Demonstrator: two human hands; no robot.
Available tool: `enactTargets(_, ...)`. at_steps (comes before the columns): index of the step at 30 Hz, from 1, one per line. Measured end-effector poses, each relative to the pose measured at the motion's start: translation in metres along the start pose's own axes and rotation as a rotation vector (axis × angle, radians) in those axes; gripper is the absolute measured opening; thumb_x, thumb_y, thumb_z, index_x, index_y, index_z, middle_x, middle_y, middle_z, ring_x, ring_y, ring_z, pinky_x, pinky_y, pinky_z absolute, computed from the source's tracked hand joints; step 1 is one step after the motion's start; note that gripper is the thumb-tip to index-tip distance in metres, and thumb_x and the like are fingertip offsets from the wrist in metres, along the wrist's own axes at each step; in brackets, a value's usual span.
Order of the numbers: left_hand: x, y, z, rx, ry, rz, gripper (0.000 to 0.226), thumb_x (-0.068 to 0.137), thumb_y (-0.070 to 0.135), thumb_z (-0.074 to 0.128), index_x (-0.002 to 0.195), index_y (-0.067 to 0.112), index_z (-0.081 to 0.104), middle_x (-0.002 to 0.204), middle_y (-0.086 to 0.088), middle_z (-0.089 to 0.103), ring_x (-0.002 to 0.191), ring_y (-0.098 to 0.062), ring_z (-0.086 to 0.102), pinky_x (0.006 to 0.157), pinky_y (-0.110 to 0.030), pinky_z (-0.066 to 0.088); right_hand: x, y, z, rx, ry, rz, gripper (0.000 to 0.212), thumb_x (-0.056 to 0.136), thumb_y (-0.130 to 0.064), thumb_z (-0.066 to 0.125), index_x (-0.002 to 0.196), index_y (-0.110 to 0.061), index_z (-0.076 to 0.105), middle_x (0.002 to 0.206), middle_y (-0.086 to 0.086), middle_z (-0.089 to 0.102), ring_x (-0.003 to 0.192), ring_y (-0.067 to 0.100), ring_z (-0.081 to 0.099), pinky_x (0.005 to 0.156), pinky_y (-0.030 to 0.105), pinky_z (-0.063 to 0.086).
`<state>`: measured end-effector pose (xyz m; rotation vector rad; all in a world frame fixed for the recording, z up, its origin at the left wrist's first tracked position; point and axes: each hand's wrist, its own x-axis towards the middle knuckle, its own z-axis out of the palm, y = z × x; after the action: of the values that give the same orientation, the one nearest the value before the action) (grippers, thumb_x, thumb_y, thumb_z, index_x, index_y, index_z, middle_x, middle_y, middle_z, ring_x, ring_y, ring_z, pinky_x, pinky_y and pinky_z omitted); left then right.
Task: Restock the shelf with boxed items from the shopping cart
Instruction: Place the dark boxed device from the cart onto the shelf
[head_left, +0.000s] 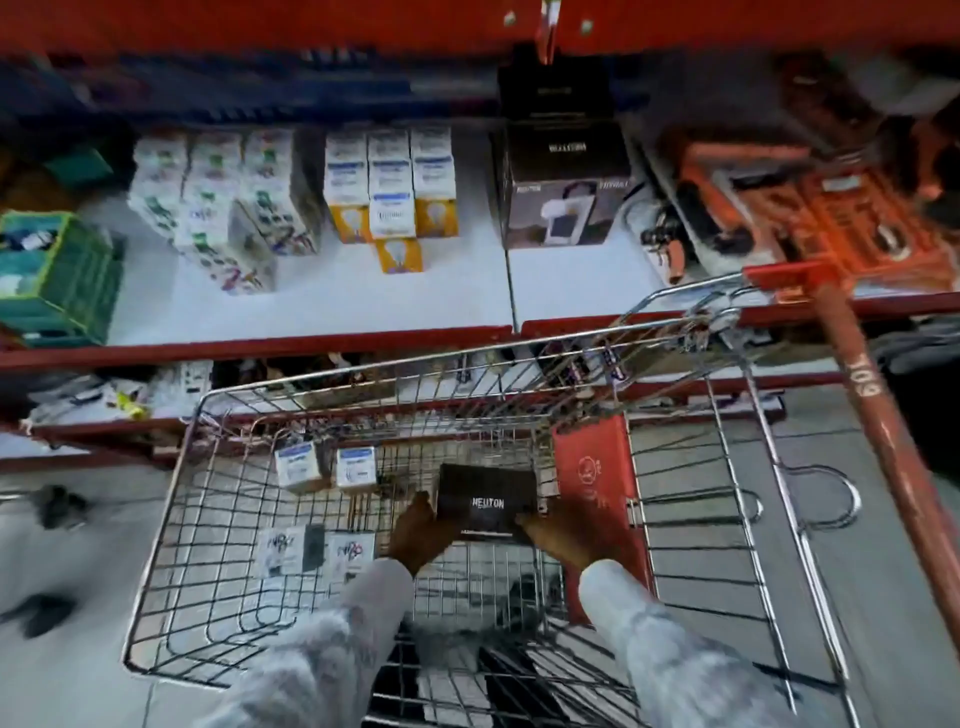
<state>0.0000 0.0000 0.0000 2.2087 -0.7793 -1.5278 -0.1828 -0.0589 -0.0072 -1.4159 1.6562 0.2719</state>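
Note:
A black box with white lettering (485, 499) sits low inside the wire shopping cart (171, 488). My left hand (418, 535) grips its left side and my right hand (558, 535) grips its right side. Two small white-and-blue boxes (324, 467) stand at the cart's far end, and two small white packs (314, 553) lie on its floor. On the white shelf (363, 301) behind the cart stands a stack of matching black boxes (566, 176), beside yellow-and-white bulb boxes (392, 192) and white boxes with green print (218, 202).
A red panel (597, 483) leans inside the cart's right side. The cart's red handle (878, 421) runs down the right. A green crate (57, 275) stands at the shelf's left end, orange tool cases (831, 218) at its right. Lower shelves hold small goods.

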Motion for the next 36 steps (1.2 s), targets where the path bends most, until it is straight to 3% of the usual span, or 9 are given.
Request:
enactTargets(5, -0.004, -0.002, 0.007, -0.123, -0.031, -0.061, 0.025, 0.088, 0.010, 0.070, 0.110, -0.001, 0.067, 0.106, -0.024, 0.071, 0.109, -0.042, 0.063, 0.090, -0.048, 0.049, 0.008, 0.009, 0.004, 0.191, -0.060, 0.069, 0.027, 0.088, -0.040, 0.055, 0.093, -0.017, 0.067, 0.105, 0.012, 0.073, 0.099, 0.031, 0.068, 0.083, 0.035, 0.049)
enactTargets(7, -0.012, 0.003, -0.003, -0.075, 0.001, -0.043, 0.026, 0.089, 0.020, 0.070, 0.111, 0.007, 0.072, 0.107, -0.024, 0.074, 0.105, -0.043, 0.067, 0.093, -0.050, 0.054, 0.002, 0.005, -0.007, 0.310, -0.016, 0.029, 0.027, 0.086, -0.037, 0.055, 0.086, -0.013, 0.067, 0.088, 0.009, 0.071, 0.084, 0.027, 0.067, 0.075, 0.035, 0.049)
enactTargets(10, -0.037, 0.019, -0.030, -0.072, 0.084, 0.056, 0.017, 0.089, 0.032, 0.068, 0.103, 0.023, 0.071, 0.102, -0.003, 0.075, 0.091, -0.022, 0.070, 0.070, -0.032, 0.055, -0.021, -0.011, -0.038, 0.386, -0.014, -0.084, 0.035, 0.095, -0.031, 0.051, 0.085, -0.001, 0.067, 0.073, 0.015, 0.062, 0.068, 0.018, 0.058, 0.068, 0.031, 0.044)
enactTargets(14, -0.078, 0.063, -0.074, -0.129, 0.220, 0.199, 0.003, 0.089, 0.030, 0.069, 0.090, 0.031, 0.066, 0.090, 0.006, 0.074, 0.083, -0.014, 0.070, 0.069, -0.032, 0.053, -0.059, -0.042, -0.098, 0.452, 0.045, -0.272, 0.030, 0.097, -0.036, 0.053, 0.099, -0.014, 0.073, 0.092, 0.006, 0.073, 0.089, 0.021, 0.068, 0.084, 0.039, 0.055)
enactTargets(19, -0.122, 0.142, -0.118, -0.185, 0.351, 0.392, 0.006, 0.083, 0.028, 0.075, 0.079, 0.025, 0.075, 0.074, -0.001, 0.079, 0.062, -0.019, 0.076, 0.061, -0.037, 0.060, -0.099, -0.089, -0.176, 0.445, 0.234, -0.463, 0.031, 0.093, -0.045, 0.057, 0.091, -0.019, 0.074, 0.082, -0.004, 0.072, 0.082, 0.014, 0.067, 0.066, 0.025, 0.043)
enactTargets(22, -0.137, 0.195, -0.130, -0.165, 0.404, 0.519, 0.015, 0.076, 0.037, 0.078, 0.083, 0.024, 0.076, 0.071, 0.001, 0.078, 0.062, -0.022, 0.076, 0.064, -0.043, 0.063, -0.101, -0.114, -0.217, 0.498, 0.369, -0.511, 0.028, 0.089, -0.046, 0.061, 0.089, -0.022, 0.074, 0.080, -0.012, 0.073, 0.074, -0.004, 0.064, 0.066, 0.019, 0.042)
enactTargets(27, -0.120, 0.259, -0.126, -0.107, 0.462, 0.622, 0.040, 0.067, 0.058, 0.072, 0.093, 0.027, 0.072, 0.080, 0.006, 0.078, 0.071, -0.020, 0.076, 0.069, -0.045, 0.063, -0.076, -0.135, -0.270, 0.541, 0.486, -0.544, 0.032, 0.084, -0.050, 0.061, 0.095, -0.022, 0.072, 0.086, -0.016, 0.071, 0.082, 0.002, 0.064, 0.067, 0.021, 0.043)
enactTargets(31, -0.068, 0.290, -0.104, -0.141, 0.354, 0.571, 0.035, 0.077, 0.039, 0.075, 0.104, 0.018, 0.069, 0.088, 0.005, 0.074, 0.078, -0.023, 0.074, 0.068, -0.047, 0.064, -0.041, -0.138, -0.292, 0.519, 0.487, -0.488, 0.027, 0.085, -0.049, 0.059, 0.079, -0.023, 0.065, 0.064, -0.015, 0.060, 0.066, 0.004, 0.058, 0.062, 0.023, 0.041)
enactTargets(36, -0.009, 0.310, -0.070, -0.351, 0.086, 0.382, 0.008, 0.084, 0.015, 0.070, 0.090, 0.019, 0.067, 0.085, -0.002, 0.074, 0.086, -0.023, 0.069, 0.076, -0.036, 0.056, -0.003, -0.135, -0.301, 0.395, 0.472, -0.380, 0.038, 0.088, -0.040, 0.056, 0.089, -0.008, 0.075, 0.085, 0.005, 0.074, 0.081, 0.021, 0.065, 0.062, 0.025, 0.042)
